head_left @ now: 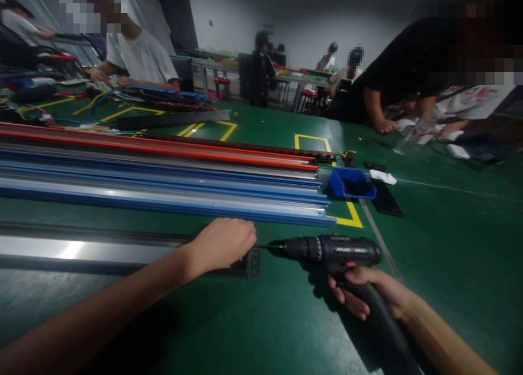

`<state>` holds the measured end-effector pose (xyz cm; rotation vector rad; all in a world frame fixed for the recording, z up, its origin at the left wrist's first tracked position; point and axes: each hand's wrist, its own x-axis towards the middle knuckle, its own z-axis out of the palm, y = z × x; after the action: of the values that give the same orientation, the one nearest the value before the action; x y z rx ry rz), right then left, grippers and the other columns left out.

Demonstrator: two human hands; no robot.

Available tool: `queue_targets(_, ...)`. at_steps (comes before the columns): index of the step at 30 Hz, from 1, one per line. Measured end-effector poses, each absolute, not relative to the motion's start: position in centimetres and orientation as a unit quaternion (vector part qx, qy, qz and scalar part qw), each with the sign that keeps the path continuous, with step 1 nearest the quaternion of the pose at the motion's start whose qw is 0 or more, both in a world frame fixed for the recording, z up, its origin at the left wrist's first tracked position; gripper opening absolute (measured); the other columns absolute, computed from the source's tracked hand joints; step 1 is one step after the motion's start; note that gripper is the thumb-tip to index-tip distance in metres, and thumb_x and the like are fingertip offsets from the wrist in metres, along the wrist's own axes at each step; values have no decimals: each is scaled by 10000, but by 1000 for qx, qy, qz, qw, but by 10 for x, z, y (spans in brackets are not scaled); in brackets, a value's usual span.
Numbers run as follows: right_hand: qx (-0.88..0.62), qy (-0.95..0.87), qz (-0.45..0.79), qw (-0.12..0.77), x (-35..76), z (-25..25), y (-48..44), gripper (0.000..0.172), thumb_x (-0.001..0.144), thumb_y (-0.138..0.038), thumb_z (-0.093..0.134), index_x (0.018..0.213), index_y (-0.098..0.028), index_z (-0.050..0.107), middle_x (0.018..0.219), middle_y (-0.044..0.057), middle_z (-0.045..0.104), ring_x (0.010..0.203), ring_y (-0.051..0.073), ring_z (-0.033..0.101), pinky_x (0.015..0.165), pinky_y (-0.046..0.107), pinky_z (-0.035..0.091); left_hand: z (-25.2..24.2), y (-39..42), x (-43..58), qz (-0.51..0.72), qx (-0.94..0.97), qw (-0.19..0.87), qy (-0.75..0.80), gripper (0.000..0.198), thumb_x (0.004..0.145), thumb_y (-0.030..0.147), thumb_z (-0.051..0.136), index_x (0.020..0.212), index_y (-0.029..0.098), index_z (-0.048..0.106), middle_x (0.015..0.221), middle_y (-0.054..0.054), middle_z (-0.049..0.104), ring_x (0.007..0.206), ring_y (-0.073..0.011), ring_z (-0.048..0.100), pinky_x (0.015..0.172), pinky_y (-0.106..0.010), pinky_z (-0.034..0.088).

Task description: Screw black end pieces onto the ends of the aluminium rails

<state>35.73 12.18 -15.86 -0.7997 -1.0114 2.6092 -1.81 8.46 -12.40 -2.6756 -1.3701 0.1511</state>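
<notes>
My right hand [368, 293] grips the handle of a black cordless drill [347, 250], which lies level and points left. Its thin bit [266, 247] reaches the end of a long black and silver metal profile [93, 247] on the table. A black end cap [254, 263] with small openings sits at that end of the profile. Over the end lies my left hand [224, 243], closed, its fingers curled down; they hide the spot where the bit meets the profile. Whether the bit touches a screw cannot be seen.
Blue profiles [163, 192] and an orange profile [163, 146] lie behind, parallel. Right of their ends stands a blue bin [353, 183] with dark small parts, near a black phone-like slab [386, 198]. Cables [36, 113] clutter the far left. Several people work around the green table [449, 244].
</notes>
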Motion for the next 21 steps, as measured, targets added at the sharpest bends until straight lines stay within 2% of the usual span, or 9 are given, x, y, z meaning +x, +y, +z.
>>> queue_targets(6,-291,-357,881,109,357,-157,123,427,876,-342,667,1182,-46,709,903,146,747,463,62,566,481,194,515,-123,85,-18,45,-888,67,-452,187,943,118,471,954,142,656,888,-95,687,769,-255,699,591,-343,556)
queue_targets(14,-280,-358,885,103,358,-157,124,438,885,-342,641,1203,-49,704,987,182,760,508,69,593,508,197,530,-124,85,-18,36,-884,52,-464,190,948,123,462,940,146,650,876,-97,681,767,-250,699,602,-342,550)
queue_targets(21,-286,-356,883,110,358,-158,124,407,884,-346,661,1161,-54,725,892,145,760,473,63,582,502,197,542,-127,85,-19,30,-883,54,-464,148,930,135,498,950,156,643,882,-93,682,770,-260,699,592,-355,550)
